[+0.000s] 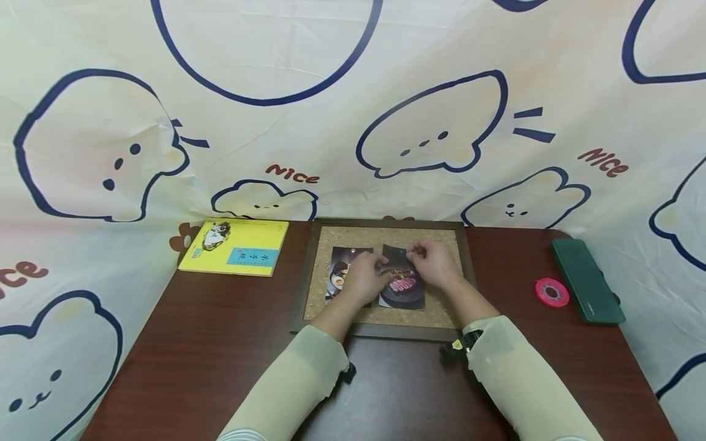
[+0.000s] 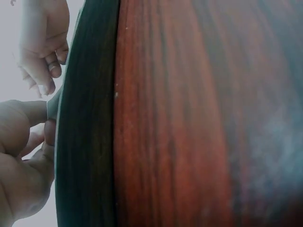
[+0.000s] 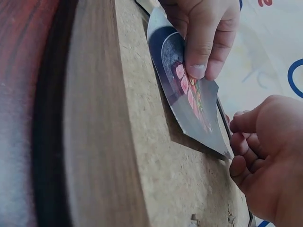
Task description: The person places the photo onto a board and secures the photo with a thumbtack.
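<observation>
In the head view a dark photo card of sliced pink meat point(image 1: 404, 293) is over a cork board point(image 1: 441, 318). My left hand point(image 1: 364, 277) pinches this card by its left side, thumb on the printed face in the right wrist view. Raised off the cork, the card point(image 3: 180, 90) curves slightly. At its upper right corner is my right hand point(image 1: 432, 262), with curled fingers point(image 3: 241, 142) and thumb and forefinger tips close together. Anything tiny between those tips cannot be made out. A second photo card with a food print point(image 1: 337, 275) lies on the cork, partly behind my left hand.
A dark wooden frame point(image 1: 386, 331) borders the cork on the brown table point(image 1: 220, 361). The yellow book point(image 1: 248, 236) lies at the back left. On the right are a pink round disc point(image 1: 551, 293) and a dark green case point(image 1: 587, 282). Printed cloth hangs behind.
</observation>
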`<move>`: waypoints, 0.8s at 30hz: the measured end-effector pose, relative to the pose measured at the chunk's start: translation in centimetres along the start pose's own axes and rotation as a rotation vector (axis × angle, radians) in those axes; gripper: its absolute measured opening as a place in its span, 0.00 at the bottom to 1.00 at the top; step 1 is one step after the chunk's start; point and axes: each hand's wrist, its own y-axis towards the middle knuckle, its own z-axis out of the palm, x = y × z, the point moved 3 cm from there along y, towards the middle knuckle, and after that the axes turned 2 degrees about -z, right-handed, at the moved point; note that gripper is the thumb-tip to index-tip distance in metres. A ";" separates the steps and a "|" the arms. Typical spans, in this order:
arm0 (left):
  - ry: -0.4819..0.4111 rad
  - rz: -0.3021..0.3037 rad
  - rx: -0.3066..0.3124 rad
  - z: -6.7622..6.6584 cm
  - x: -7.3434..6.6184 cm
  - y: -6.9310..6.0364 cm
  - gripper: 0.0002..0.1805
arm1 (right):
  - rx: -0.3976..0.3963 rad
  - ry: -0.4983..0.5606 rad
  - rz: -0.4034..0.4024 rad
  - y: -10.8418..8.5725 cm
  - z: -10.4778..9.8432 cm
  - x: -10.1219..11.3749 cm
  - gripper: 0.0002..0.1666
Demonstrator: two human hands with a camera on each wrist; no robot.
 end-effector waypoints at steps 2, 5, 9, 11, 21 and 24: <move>0.007 -0.003 -0.004 0.1 0.1 0.1 0.20 | 0.014 -0.026 0.007 0.4 0.2 -0.1 0.08; 0.012 -0.009 -0.005 0.3 0.2 0.1 0.19 | 0.042 -0.056 0.016 1.1 0.4 -0.1 0.08; 0.020 -0.016 0.003 0.3 0.2 0.1 0.19 | 0.079 -0.080 0.005 1.8 0.6 0.0 0.07; 0.017 -0.020 0.004 0.2 0.3 0.2 0.19 | 0.097 -0.089 -0.002 2.1 0.5 0.1 0.07; -0.040 -0.037 0.018 0.2 0.4 0.3 0.18 | 0.195 -0.219 -0.008 3.4 0.6 0.7 0.11; -0.050 -0.036 0.023 0.1 0.4 0.3 0.18 | 0.223 -0.251 -0.004 3.7 0.7 1.0 0.11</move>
